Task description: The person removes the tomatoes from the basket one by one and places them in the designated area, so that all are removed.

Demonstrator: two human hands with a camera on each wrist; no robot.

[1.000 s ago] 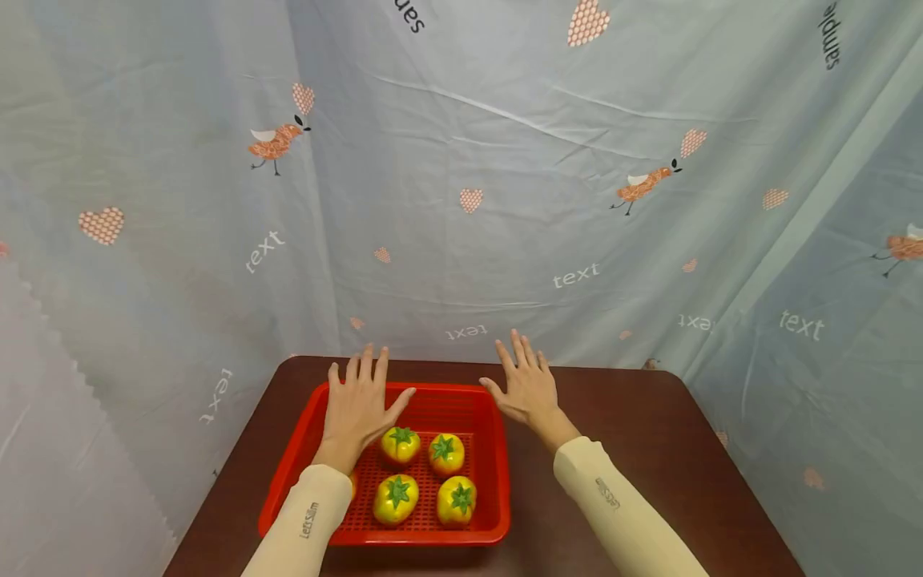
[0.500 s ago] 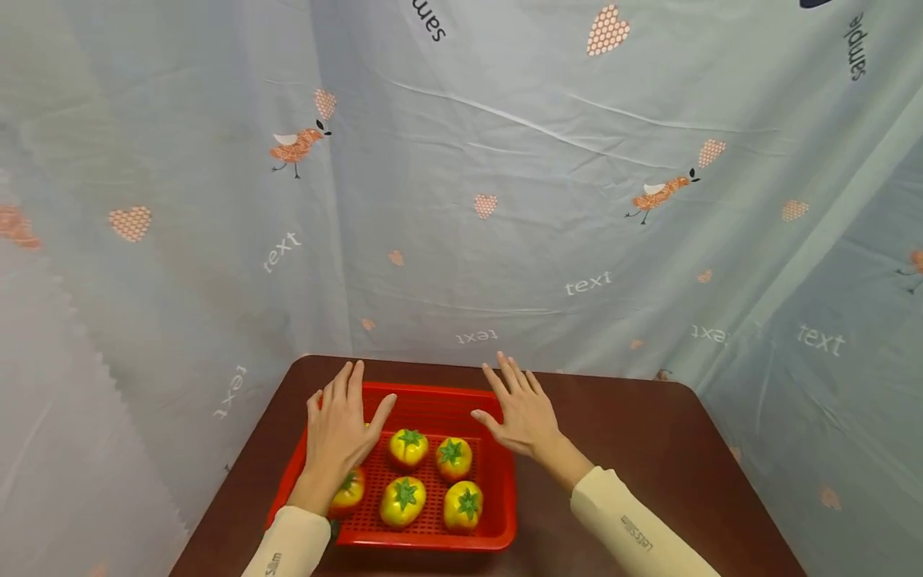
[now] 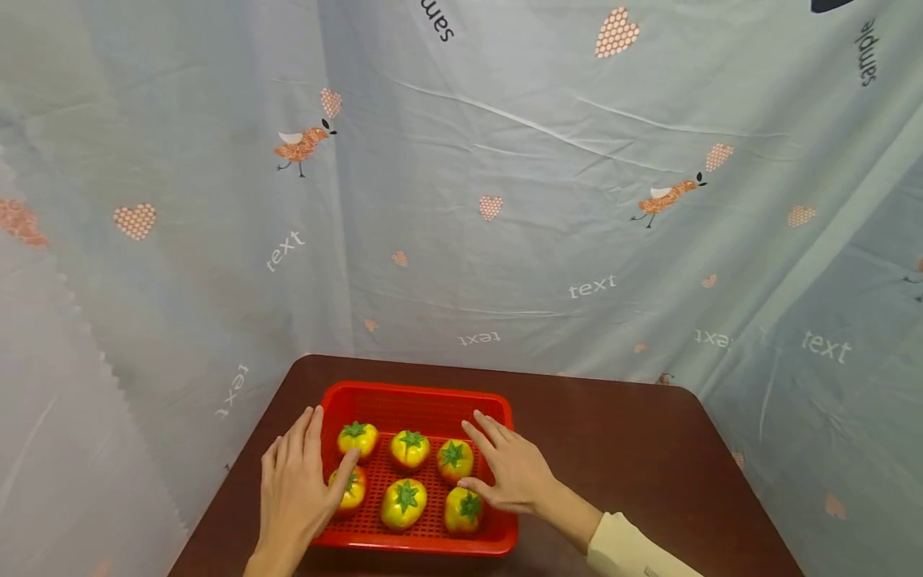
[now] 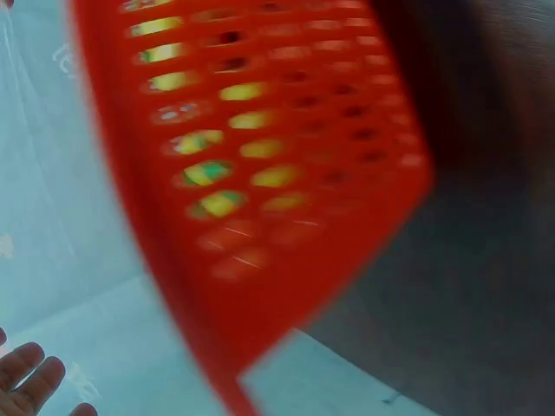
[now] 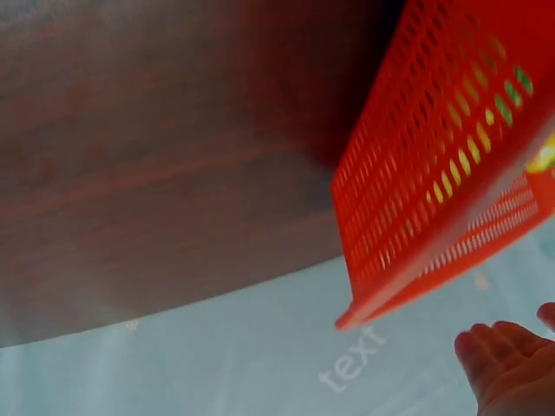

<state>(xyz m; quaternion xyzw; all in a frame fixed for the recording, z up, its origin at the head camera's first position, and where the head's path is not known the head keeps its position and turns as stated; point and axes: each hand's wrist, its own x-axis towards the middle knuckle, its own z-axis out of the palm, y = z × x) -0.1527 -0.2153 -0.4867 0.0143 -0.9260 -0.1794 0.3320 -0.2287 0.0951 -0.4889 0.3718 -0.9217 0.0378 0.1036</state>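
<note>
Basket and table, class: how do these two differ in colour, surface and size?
The basket is bright red, while the table is dark brown. The basket is pierced with many small holes; the table's top looks solid. The basket, with six fruits inside, is smaller than the table it sits on. Both have rounded corners.

The basket (image 3: 414,547) is bright red throughout. The fruits (image 3: 395,514) are yellow shading to orange-red, with green leaves (image 3: 406,495). The desk (image 3: 613,449) is dark reddish brown; the sleeve (image 3: 634,548) at five o'clock, cream. Pale blue-grey curtain (image 3: 433,136) bears pinkish patterned hearts (image 3: 617,33), white-winged orange birds (image 3: 665,199) at ten and two o'clock.
</note>
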